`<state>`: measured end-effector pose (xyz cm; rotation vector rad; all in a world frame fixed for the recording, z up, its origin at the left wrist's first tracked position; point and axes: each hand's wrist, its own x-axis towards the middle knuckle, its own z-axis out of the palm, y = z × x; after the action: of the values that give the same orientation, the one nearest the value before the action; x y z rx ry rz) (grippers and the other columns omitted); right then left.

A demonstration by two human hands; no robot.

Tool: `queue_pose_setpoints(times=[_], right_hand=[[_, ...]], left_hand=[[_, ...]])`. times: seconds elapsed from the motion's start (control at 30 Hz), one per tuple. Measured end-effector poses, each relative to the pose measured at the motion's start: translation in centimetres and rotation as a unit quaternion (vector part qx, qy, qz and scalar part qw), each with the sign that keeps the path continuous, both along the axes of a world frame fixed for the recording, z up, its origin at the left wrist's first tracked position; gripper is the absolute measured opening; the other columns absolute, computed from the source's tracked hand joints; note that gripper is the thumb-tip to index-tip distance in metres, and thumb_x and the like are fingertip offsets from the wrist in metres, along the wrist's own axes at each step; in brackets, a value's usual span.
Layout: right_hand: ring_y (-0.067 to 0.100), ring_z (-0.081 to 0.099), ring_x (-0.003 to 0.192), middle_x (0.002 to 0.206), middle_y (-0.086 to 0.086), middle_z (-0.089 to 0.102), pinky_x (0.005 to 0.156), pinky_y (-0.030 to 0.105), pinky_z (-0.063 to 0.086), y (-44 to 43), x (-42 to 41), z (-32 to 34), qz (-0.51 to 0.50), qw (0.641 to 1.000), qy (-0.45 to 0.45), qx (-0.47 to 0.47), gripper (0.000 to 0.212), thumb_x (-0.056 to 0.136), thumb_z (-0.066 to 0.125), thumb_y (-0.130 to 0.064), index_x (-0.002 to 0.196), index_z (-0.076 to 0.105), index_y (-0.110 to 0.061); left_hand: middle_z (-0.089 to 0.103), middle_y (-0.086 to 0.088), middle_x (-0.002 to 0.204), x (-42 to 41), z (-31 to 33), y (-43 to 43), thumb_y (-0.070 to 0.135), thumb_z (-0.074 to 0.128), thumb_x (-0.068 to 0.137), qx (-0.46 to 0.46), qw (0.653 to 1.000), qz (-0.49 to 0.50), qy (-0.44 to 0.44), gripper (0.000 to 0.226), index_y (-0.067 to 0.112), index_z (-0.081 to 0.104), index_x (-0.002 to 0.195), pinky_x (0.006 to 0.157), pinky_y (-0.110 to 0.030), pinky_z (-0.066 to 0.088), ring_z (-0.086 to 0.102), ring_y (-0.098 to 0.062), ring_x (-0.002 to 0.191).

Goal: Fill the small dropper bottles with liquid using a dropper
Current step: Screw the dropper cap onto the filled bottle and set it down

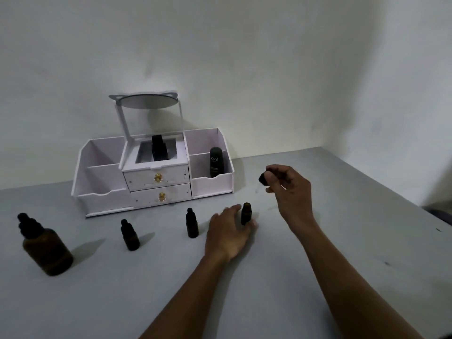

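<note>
A small amber bottle (246, 213) stands uncapped on the grey table, and my left hand (230, 232) holds it at its base with thumb and fingers. My right hand (289, 189) hovers up and to the right of it, pinching a dropper cap (263, 179) by its black bulb; the thin glass tube below is barely visible. Two more small dark bottles, one (192, 223) just left of my left hand and another (129, 235) further left, stand capped. A large amber dropper bottle (45, 245) stands at the far left.
A white cosmetic organiser (156, 172) with two drawers and a tilted mirror stands against the wall. A dark roll-on bottle (216, 162) stands in its right compartment, and a black item sits in its middle well. The table's right edge runs diagonally at the far right.
</note>
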<state>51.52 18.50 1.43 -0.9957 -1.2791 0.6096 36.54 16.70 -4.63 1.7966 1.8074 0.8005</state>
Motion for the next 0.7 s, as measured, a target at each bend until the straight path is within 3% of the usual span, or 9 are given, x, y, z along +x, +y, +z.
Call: queue_pose_setpoints(times=[0.13, 0.33, 0.53, 0.7], right_hand=[[0.020, 0.073, 0.086, 0.090, 0.001, 0.075, 0.074, 0.034, 0.062, 0.7, -0.8, -1.2, 0.000, 1.000, -0.011, -0.006, 0.012, 0.091, 0.071, -0.016, 0.103, 0.072, -0.015], [0.019, 0.074, 0.084, 0.091, 0.003, 0.075, 0.071, 0.027, 0.060, 1.0, -1.3, -2.0, 0.011, 1.000, -0.015, -0.014, 0.013, 0.090, 0.072, -0.013, 0.104, 0.072, -0.011], [0.015, 0.074, 0.082, 0.085, -0.005, 0.076, 0.077, 0.032, 0.061, 1.2, -1.5, -2.9, 0.027, 0.997, -0.070, -0.028, 0.011, 0.090, 0.073, -0.013, 0.100, 0.074, -0.017], [0.000, 0.068, 0.087, 0.091, -0.013, 0.073, 0.075, 0.012, 0.052, 1.0, -1.4, -3.8, 0.033, 0.985, -0.165, -0.047, 0.012, 0.088, 0.074, -0.017, 0.097, 0.074, -0.024]], left_hand=[[0.061, 0.006, 0.127, 0.0, -0.2, 0.7, 0.056, 0.059, 0.085, 0.036, 0.999, 0.013, -0.015, 0.052, 0.029, 0.056, 0.129, 0.099, -0.034, 0.043, 0.053, -0.019, 0.116], [0.065, 0.005, 0.121, -0.1, -0.5, 0.8, 0.052, 0.063, 0.084, 0.059, 0.997, 0.018, -0.043, 0.048, 0.026, 0.062, 0.124, 0.094, -0.029, 0.044, 0.057, -0.016, 0.111], [0.066, 0.005, 0.119, -0.1, -0.5, 0.8, 0.053, 0.062, 0.084, 0.069, 0.996, 0.017, -0.052, 0.046, 0.027, 0.064, 0.122, 0.091, -0.029, 0.045, 0.058, -0.016, 0.109], [0.069, 0.006, 0.111, -0.1, -0.6, 0.7, 0.054, 0.060, 0.083, 0.079, 0.995, 0.008, -0.055, 0.039, 0.030, 0.067, 0.112, 0.087, -0.033, 0.051, 0.061, -0.017, 0.102]])
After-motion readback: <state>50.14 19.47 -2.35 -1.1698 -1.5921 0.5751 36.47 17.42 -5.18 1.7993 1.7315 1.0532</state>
